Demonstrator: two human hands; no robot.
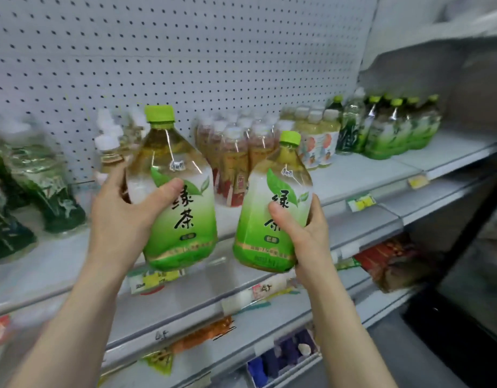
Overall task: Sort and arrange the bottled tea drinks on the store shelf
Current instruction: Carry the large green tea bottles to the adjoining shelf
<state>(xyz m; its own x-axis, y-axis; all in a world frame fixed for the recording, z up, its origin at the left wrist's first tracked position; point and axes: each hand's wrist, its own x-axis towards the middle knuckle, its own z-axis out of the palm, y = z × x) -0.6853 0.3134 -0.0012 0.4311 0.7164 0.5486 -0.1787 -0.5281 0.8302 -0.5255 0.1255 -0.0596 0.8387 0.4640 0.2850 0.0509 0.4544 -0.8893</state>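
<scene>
I hold two green tea bottles with lime caps in front of the white shelf [367,175]. My left hand [121,217] grips the left bottle [183,214] around its middle, thumb across the label. My right hand [303,228] grips the right bottle [269,231] low on its side, thumb on the label. Both bottles are upright, slightly tilted, and held above the shelf's front edge. Behind them on the shelf stand several red-labelled tea bottles [236,155] and pale yellow bottles [317,141].
Dark green bottles [23,189] stand at the shelf's left; a pack of green tea bottles [395,127] sits at the right. White-capped bottles [110,144] stand behind my left hand. A pegboard back wall [185,51] rises above. Lower shelves hold packaged goods [387,259].
</scene>
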